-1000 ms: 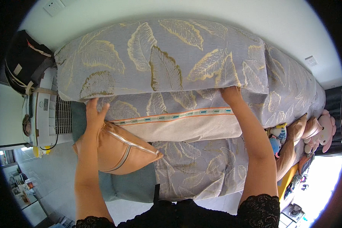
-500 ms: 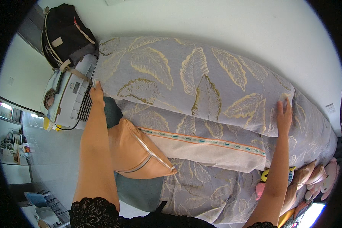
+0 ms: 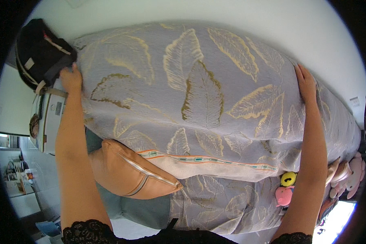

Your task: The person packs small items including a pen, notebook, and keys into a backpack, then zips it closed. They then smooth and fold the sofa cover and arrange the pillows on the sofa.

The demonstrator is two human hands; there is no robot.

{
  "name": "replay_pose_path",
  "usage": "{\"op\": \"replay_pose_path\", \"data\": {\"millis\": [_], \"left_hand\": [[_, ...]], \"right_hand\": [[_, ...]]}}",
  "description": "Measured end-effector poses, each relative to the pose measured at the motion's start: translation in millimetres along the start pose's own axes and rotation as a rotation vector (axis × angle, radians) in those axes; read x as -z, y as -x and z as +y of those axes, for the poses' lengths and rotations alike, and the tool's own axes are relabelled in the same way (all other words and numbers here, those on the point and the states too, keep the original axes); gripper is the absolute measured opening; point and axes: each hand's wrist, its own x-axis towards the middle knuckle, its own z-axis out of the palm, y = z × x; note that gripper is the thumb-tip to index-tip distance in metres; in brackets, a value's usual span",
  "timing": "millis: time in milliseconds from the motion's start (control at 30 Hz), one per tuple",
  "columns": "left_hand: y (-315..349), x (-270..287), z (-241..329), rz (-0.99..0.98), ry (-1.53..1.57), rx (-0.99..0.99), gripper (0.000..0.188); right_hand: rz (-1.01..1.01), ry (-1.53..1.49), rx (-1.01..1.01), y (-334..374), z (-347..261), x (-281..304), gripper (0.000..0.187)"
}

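A grey sofa cover (image 3: 158,95) with yellow and olive leaf patterns lies over the sofa's back and seat. My left hand (image 3: 72,81) is at the cover's left end, beside the backpack, with its fingers apart. On the far right of the backrest my right hand (image 3: 307,85) lies against the cover, fingers stretched toward the top edge by the wall. A tan cushion (image 3: 136,171) with a pale zip leans on the seat in front. Behind it runs a cream cloth (image 3: 207,167) with an orange and teal patterned border.
A black backpack (image 3: 42,53) rests on a white appliance (image 3: 53,110) at the left. Near my right forearm are a yellow round toy (image 3: 288,179) and a pink toy (image 3: 284,196). A pink plush toy (image 3: 354,171) sits farther right. The pale wall (image 3: 232,14) rises behind the sofa.
Both hands have moved farther up the backrest, the right from the cover's front face to its top edge. My view has shifted closer, and the cover's upper fold hangs less sharply.
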Motion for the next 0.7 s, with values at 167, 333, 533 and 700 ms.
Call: {"op": "replay_pose_path", "data": {"millis": [167, 333, 533, 700], "left_hand": [[76, 39, 166, -0.433, 0.301, -0.895, 0.062], [55, -49, 168, -0.447, 0.077, -0.784, 0.069], [57, -37, 154, -0.237, -0.115, -0.814, 0.067], [104, -9, 149, -0.144, 0.11, -0.842, 0.057]], "right_hand": [[-0.237, 0.16, -0.134, -39, -19, -28, 0.071], [-0.123, -0.002, -0.075, -51, -35, -35, 0.063], [0.661, -0.371, 0.119, 124, -51, 18, 0.036], [0.247, 0.085, -1.022, 407, 75, -147, 0.051]]}}
